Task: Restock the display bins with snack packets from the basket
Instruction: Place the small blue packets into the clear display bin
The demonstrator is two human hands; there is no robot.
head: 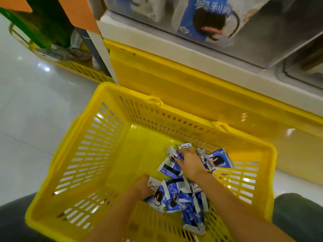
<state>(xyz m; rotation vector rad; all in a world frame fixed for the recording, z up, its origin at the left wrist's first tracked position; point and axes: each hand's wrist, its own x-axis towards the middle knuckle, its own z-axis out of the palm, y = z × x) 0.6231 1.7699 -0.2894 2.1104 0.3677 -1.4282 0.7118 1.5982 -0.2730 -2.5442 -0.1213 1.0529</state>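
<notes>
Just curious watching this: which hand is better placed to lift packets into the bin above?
Probably the right hand: it grips packets farther forward in the basket, nearer the clear bin. The left hand holds packets closer to the body.

From here, the left hand's fingertips are buried in the snack packets, so I can't tell if they hold one. The right hand's fingertips vanish under the packet it grips. Both forearms run off the bottom edge. Far above the hands, the display bin is blurred and cropped.
</notes>
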